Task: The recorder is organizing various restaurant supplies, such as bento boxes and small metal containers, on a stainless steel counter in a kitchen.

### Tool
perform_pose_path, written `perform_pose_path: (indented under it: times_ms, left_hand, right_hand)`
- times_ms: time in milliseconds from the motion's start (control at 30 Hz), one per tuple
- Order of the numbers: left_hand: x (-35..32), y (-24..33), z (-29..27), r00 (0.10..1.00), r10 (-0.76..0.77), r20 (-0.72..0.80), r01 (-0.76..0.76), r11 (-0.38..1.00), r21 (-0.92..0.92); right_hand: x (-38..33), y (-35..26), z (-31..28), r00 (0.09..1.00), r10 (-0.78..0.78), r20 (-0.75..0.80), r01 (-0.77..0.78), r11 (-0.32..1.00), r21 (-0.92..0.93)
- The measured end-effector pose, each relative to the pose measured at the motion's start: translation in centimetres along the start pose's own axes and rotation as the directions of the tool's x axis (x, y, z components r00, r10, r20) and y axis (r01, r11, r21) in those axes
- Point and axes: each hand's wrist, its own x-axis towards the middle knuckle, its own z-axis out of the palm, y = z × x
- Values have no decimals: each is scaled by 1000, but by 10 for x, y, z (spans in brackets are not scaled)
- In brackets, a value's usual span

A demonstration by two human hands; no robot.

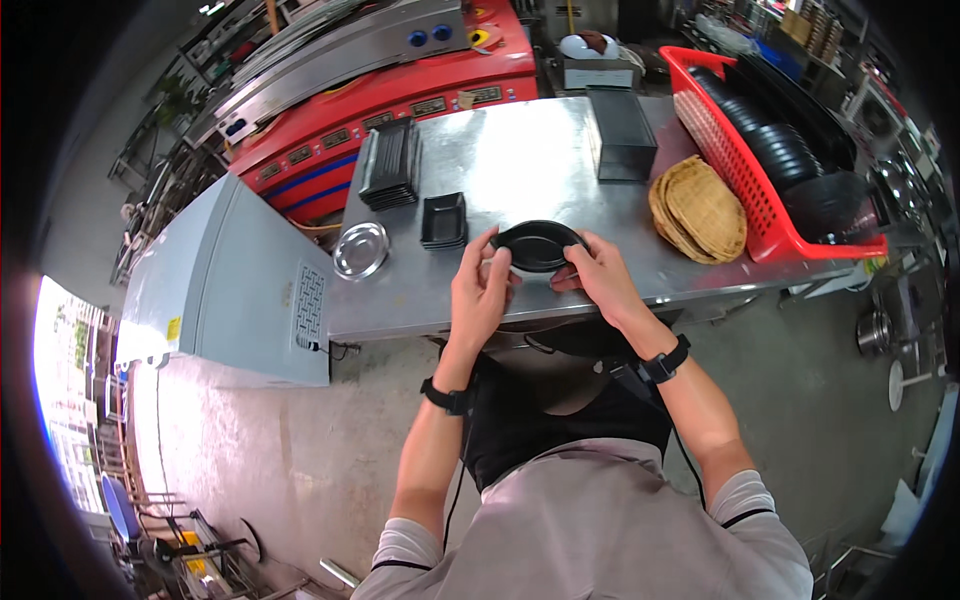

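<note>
Between my hands is a small black oval dish (538,246), held over the near edge of the steel table (500,150). My left hand (482,285) grips its left end, thumb on the rim. The right end is pinched by my right hand (598,272). Left of the dish sits a short stack of small black square dishes (444,221). Farther left is a round metal dish or stack of them (361,250). Behind these stands a pile of black rectangular trays (390,165). Round woven mats (700,212) lie to the right.
A red plastic basket (735,165) full of black dishware takes the table's right side. Near the back stands a dark rectangular box (620,135). A pale freezer-like cabinet (230,280) adjoins the left end. Beyond the table is a red cooking unit (400,100).
</note>
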Motion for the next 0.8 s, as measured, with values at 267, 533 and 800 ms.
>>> perform_pose_path:
  times_ms: [267,533,800]
  left_hand:
    - [44,-18,7,997,-82,2,82,996,-33]
    - [48,-30,18,998,-28,-59,23,995,-96]
    - [40,-25,15,993,20,-112,-34,992,-121]
  right_hand:
    - [34,13,-14,983,-181,-32,149,886,-440]
    - [20,-9,-21,856,-515,-42,367,662,-653]
    - [-99,-184,-153,607,-791,78,309,144,-940]
